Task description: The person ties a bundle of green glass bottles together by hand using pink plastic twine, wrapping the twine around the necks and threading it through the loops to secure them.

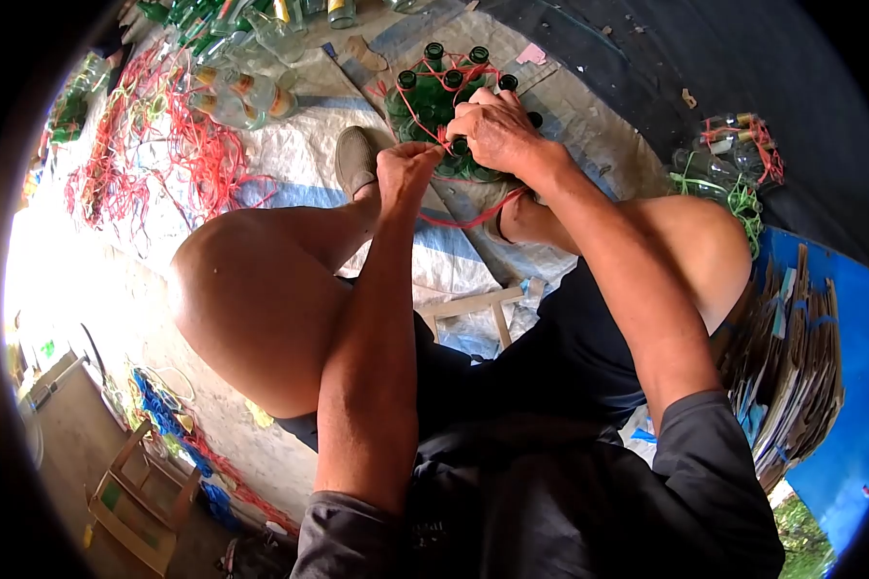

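Observation:
A cluster of green glass bottles (420, 111) stands upright between my feet, with red plastic string (463, 69) wound around the necks. My left hand (407, 172) is closed in a pinch on the string at the near left side of the cluster. My right hand (497, 130) lies over the near right bottles, its fingers bent and closed around the string close to my left fingertips. Part of the bottles is hidden beneath my right hand. A loose length of the string trails below the cluster toward my right ankle.
A tangled heap of red string (208, 145) lies on the left, near clear bottles (237, 96) and more green bottles (203, 24). Tied bottles (739, 154) sit at the right. Flattened cardboard (792, 357) leans by a blue panel (854, 309). A wooden stool (150, 492) is lower left.

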Demonstrator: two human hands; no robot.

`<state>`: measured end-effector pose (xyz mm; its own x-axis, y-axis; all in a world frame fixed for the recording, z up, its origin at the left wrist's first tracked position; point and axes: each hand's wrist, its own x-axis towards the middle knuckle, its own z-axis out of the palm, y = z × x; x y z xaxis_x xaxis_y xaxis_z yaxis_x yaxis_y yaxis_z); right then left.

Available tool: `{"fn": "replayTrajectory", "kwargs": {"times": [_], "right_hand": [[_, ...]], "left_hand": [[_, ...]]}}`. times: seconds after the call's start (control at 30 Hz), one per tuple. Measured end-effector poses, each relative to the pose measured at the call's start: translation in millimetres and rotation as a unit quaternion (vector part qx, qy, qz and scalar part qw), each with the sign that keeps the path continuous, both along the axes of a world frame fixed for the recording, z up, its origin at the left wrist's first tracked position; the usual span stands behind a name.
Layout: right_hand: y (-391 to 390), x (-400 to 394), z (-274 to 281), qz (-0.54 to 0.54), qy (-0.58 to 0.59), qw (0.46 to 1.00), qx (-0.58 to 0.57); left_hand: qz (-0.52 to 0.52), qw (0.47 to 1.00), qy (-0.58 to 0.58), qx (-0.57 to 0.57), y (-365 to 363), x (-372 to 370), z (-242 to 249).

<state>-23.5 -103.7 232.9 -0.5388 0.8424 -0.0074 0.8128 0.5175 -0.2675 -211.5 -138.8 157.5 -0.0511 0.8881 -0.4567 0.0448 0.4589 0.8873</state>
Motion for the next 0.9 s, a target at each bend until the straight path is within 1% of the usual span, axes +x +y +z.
{"fn": "replayTrajectory", "kwargs": {"times": [0.13,0.23,0.3,0.43,0.53,0.6,0.73,0.8,0.83,0.9], "right_hand": [[7,-3,7,0.002,-0.055,0.995,-0.086],[11,-9,15,-0.006,-0.09,0.985,-0.148],[17,-13,19,-0.014,-0.117,0.973,-0.201],[20,-11,13,-0.01,-0.097,0.974,-0.204],[22,-12,15,-0.005,-0.107,0.97,-0.22],[22,-11,17,0.001,-0.113,0.968,-0.225],[25,-13,22,0.061,-0.149,0.975,-0.151],[26,-14,28,0.083,-0.174,0.974,-0.121],[25,-10,23,0.099,-0.156,0.98,-0.07],[26,-9,19,0.122,-0.157,0.98,-0.014]], "left_hand": [[0.003,1.0,-0.014,0.008,4,1,-10],[-0.009,0.998,0.041,0.041,12,-3,-27],[-0.014,0.996,0.08,0.031,16,-4,-34],[-0.017,0.984,0.176,0.005,13,-1,-25],[0.021,0.982,0.184,0.046,13,6,-28],[0.018,0.979,0.198,0.046,13,7,-26],[0.005,0.975,0.217,0.037,13,9,-4],[0.0,0.977,0.212,0.007,12,9,-2],[-0.003,0.978,0.21,-0.008,12,8,-1],[0.007,0.981,0.196,0.003,11,10,-3]]}}
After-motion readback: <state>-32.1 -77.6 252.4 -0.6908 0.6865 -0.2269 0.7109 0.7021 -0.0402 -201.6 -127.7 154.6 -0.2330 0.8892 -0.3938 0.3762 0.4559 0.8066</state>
